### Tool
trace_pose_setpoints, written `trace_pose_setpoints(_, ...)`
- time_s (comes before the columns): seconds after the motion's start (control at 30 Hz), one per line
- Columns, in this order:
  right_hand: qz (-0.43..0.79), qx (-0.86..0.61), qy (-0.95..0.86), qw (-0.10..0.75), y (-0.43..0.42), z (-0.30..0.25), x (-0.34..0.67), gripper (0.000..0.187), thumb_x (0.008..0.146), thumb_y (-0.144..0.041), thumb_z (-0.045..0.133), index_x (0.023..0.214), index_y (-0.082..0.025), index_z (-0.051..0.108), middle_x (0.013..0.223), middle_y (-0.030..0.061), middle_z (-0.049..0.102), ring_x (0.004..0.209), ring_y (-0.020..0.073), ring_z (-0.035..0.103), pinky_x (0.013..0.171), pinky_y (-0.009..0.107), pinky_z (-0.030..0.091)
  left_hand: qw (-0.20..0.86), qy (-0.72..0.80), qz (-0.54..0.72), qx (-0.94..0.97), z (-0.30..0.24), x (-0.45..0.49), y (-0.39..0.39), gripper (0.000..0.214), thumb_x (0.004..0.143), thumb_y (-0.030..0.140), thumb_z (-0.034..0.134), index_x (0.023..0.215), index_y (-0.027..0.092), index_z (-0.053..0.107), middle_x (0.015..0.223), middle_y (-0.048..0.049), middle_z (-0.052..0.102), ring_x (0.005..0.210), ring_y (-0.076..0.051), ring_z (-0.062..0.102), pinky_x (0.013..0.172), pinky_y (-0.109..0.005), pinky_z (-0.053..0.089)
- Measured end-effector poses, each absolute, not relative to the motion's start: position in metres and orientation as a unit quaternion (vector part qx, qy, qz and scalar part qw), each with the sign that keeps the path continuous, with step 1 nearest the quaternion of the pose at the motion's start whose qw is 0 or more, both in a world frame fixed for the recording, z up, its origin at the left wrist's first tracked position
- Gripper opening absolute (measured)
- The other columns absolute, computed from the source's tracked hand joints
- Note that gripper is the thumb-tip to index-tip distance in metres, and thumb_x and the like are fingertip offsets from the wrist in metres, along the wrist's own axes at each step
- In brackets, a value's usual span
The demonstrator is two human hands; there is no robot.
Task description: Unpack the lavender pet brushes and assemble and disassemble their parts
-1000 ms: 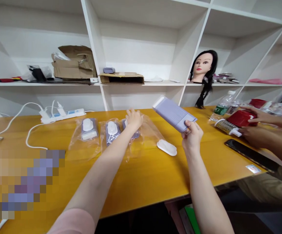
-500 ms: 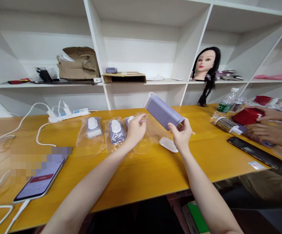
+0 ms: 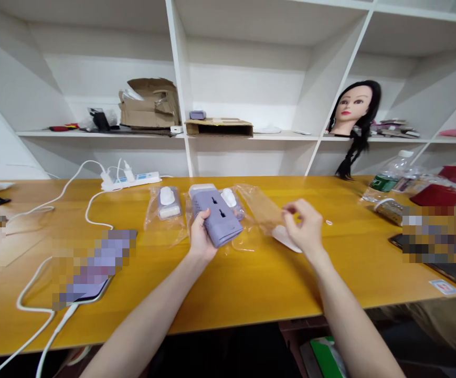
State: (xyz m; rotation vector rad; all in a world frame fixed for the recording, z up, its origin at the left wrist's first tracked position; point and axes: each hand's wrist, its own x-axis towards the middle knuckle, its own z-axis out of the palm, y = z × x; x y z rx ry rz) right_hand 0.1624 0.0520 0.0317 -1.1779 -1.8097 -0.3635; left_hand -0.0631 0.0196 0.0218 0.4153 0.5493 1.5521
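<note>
On the yellow table (image 3: 228, 294) under white shelves (image 3: 247, 79), the left hand (image 3: 201, 239) grips a purple box (image 3: 218, 226) and the right hand (image 3: 304, 226) pinches (on what, I can't tell).

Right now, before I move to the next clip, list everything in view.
Lavender perforated case: one, lavender, in left hand.
Clear bags with white-and-lavender items: two, on table, one beneath the case.
Loose clear bag: one, transparent, right of the case.
White oval piece: one, white, on table at right hand.
Power strip: one, white, table's back edge.
Water bottle: one, green label, table's right.
Mannequin head: one, black hair, shelf.
Cardboard boxes: two, brown, shelf.
Table: one, yellow, under everything.
Left hand: one, gripping the case.
Right hand: one, fingers curled.
</note>
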Motion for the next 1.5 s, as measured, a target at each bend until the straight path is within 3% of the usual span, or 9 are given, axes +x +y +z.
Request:
trace_pose_setpoints(0.13, 0.032, -0.764, -0.633, 0.118, 0.07, 0.047, 0.217, 0.022, 0.076, -0.025, 0.051, 0.079, -0.016, 0.071, 0.074, 0.0144, 0.068, 0.074, 0.0269, 0.065, 0.064, 0.035, 0.045, 0.678, 0.242, 0.659, 0.215, 0.023, -0.07, 0.021, 0.055, 0.075, 0.03, 0.048, 0.127, 0.014, 0.053, 0.096, -0.0114, 0.074, 0.101, -0.032, 0.067, 0.091, -0.053, 0.051)
trace_pose_setpoints(0.3, 0.117, -0.731, -0.672, 0.021, 0.065, 0.039, 0.235, 0.024, 0.056, -0.021, 0.07, 0.08, -0.019, 0.073, 0.073, 0.01, 0.07, 0.073, 0.0269, 0.067, 0.063, 0.033, 0.046, 0.671, 0.261, 0.648, 0.249, 0.018, -0.068, 0.024, 0.059, 0.07, 0.031, 0.047, 0.127, 0.015, 0.052, 0.102, -0.0114, 0.073, 0.104, -0.033, 0.066, 0.09, -0.055, 0.051)
trace_pose_setpoints(0.47, 0.148, -0.705, -0.693, -0.017, 0.061, 0.035, 0.21, 0.078, 0.054, -0.033, 0.077, 0.126, -0.01, 0.056, 0.111, 0.0198, 0.067, 0.099, 0.033, 0.065, 0.074, 0.035, 0.048, 0.675, 0.25, 0.649, 0.245, 0.013, -0.068, 0.026, 0.06, 0.07, 0.03, 0.048, 0.128, 0.016, 0.051, 0.1, -0.0104, 0.074, 0.104, -0.033, 0.066, 0.09, -0.055, 0.05)
trace_pose_setpoints(0.77, 0.158, -0.691, -0.705, -0.015, 0.056, 0.037, 0.198, 0.108, 0.059, -0.024, 0.066, 0.15, -0.003, 0.013, 0.106, 0.0204, 0.067, 0.092, 0.031, 0.066, 0.068, 0.033, 0.048, 0.69, 0.246, 0.642, 0.224, 0.012, -0.064, 0.025, 0.053, 0.071, 0.031, 0.048, 0.12, 0.013, 0.056, 0.092, -0.0124, 0.074, 0.103, -0.033, 0.066, 0.091, -0.056, 0.049)
trace_pose_setpoints(0.97, 0.177, -0.652, -0.737, -0.002, 0.026, 0.051, 0.203, 0.114, 0.058, -0.029, 0.068, 0.152, -0.005, 0.007, 0.114, 0.0203, 0.063, 0.09, 0.0303, 0.063, 0.077, 0.037, 0.047, 0.693, 0.282, 0.631, 0.204, 0.008, -0.061, 0.026, 0.053, 0.067, 0.03, 0.053, 0.116, 0.013, 0.058, 0.092, -0.0124, 0.074, 0.103, -0.032, 0.066, 0.091, -0.052, 0.05)
trace_pose_setpoints(1.13, 0.265, -0.552, -0.788, 0.06, 0.006, 0.066, 0.212, 0.103, 0.062, -0.027, 0.067, 0.151, -0.014, 0.017, 0.093, 0.0081, 0.065, 0.071, 0.0203, 0.06, 0.067, 0.032, 0.048, 0.696, 0.289, 0.625, 0.205, 0.009, -0.06, 0.024, 0.055, 0.068, 0.032, 0.052, 0.119, 0.014, 0.058, 0.095, -0.0129, 0.074, 0.103, -0.034, 0.065, 0.087, -0.054, 0.052)
trace_pose_setpoints(1.3, 0.375, -0.432, -0.767, 0.292, 0.01, 0.071, 0.171, 0.087, 0.071, -0.038, 0.066, 0.146, -0.017, 0.027, 0.103, 0.0102, 0.062, 0.085, 0.0228, 0.063, 0.072, 0.036, 0.053, 0.672, 0.279, 0.658, 0.195, 0.008, -0.058, 0.024, 0.049, 0.076, 0.041, 0.053, 0.116, 0.015, 0.061, 0.1, -0.0122, 0.074, 0.102, -0.033, 0.067, 0.089, -0.052, 0.052)
trace_pose_setpoints(1.4, 0.259, -0.442, -0.777, 0.367, 0.014, 0.061, 0.119, 0.08, 0.072, -0.032, 0.065, 0.144, -0.021, 0.033, 0.098, 0.0083, 0.063, 0.072, 0.0205, 0.063, 0.066, 0.037, 0.053, 0.627, 0.276, 0.699, 0.202, 0.006, -0.055, 0.026, 0.048, 0.082, 0.052, 0.05, 0.115, 0.019, 0.063, 0.106, -0.0093, 0.073, 0.105, -0.03, 0.066, 0.092, -0.047, 0.052)
trace_pose_setpoints(1.5, 0.114, -0.444, -0.806, 0.374, 0.013, 0.047, 0.082, 0.079, 0.072, -0.026, 0.064, 0.145, -0.024, 0.033, 0.111, 0.0114, 0.063, 0.084, 0.0259, 0.064, 0.076, 0.043, 0.053, 0.596, 0.267, 0.724, 0.222, 0.005, -0.052, 0.027, 0.048, 0.087, 0.052, 0.043, 0.118, 0.021, 0.061, 0.117, -0.0068, 0.069, 0.115, -0.028, 0.061, 0.097, -0.042, 0.05)
